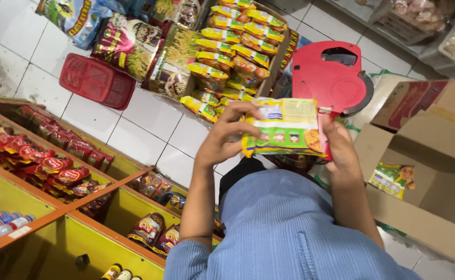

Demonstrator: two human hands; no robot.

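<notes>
My left hand (226,139) grips the left end of a yellow and green noodle packet (283,127), held flat in front of my chest. My right hand (340,145) is at the packet's right end and holds a red price-label gun (331,75), whose round body rises above the packet. The gun's lower end touches the packet's right edge. My blue striped shirt (284,228) fills the bottom of the view.
An open cardboard box (424,155) with one noodle packet (392,179) inside stands at the right. A box of several yellow packets (232,52) and rice bags (126,44) lie on the white tiled floor beside a red basket (97,80). Yellow shelves (10,192) with red sachets stand at left.
</notes>
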